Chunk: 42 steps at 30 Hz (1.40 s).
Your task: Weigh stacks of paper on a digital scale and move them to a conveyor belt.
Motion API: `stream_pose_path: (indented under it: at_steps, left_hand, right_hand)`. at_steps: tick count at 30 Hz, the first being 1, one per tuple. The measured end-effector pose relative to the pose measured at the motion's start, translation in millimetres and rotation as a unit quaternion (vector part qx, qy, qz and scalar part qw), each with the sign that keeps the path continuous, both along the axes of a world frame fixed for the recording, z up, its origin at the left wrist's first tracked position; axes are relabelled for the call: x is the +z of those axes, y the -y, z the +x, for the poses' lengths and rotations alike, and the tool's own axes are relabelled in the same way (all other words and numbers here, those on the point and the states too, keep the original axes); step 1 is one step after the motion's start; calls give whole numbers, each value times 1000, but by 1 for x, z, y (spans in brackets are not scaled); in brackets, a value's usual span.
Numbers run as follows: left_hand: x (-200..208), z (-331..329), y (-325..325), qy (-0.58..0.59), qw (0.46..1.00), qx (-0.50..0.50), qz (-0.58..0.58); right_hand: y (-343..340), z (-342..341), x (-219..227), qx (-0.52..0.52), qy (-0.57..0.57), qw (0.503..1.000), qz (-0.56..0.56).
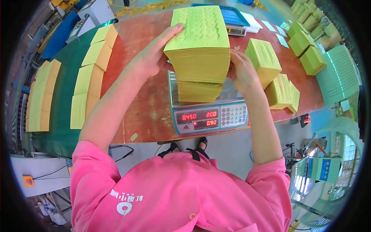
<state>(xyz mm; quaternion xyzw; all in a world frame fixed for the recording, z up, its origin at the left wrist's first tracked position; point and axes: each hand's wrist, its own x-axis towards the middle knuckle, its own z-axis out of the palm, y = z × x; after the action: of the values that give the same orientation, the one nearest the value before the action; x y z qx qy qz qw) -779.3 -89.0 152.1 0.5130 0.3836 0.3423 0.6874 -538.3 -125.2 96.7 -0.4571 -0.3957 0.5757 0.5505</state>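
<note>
A tall stack of yellow paper (199,62), its top sheet punched with rows of curved marks, is held between my two hands. My left hand (154,54) grips its left side, thumb on the top edge. Against the right side presses my right hand (244,69), its fingertips partly hidden behind the stack. Directly beneath is a shorter yellow paper stack (199,92) on the pan of a digital scale (211,119) with a lit red display. Whether the upper stack rests on the lower one or is just above it, I cannot tell.
More yellow paper stacks (264,62) stand right of the scale on the red-brown table (147,112). Several line the green surface (58,92) at left. A blue tray (234,16) sits on a second scale behind. A mesh-guarded fan (305,179) stands at lower right.
</note>
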Motion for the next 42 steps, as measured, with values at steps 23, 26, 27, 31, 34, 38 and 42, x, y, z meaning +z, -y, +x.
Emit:
stream_pose_path:
  at_steps: [23,26,27,31,34,38,42]
  left_hand:
    - [-12,5,10,-51,998,20,35]
    - [-14,3,5,-65,997,18,43]
    - [-15,2,3,-83,995,15,49]
    - [-23,6,1,-85,994,39,64]
    - [-44,7,-4,-22,994,94,57]
    - [-103,8,-37,90,988,118,44]
    - [-121,41,-46,243,967,77,16]
  right_hand:
    - [29,-18,-8,-114,180,974,78]
    - [25,-16,-18,-126,237,960,85]
    - [25,-17,-18,-143,268,948,99]
    - [25,-14,-33,-172,269,939,125]
    - [25,-13,-40,-167,217,956,100]
    - [10,-8,-64,-179,112,970,119]
    - [-21,-22,-70,-117,-24,991,63]
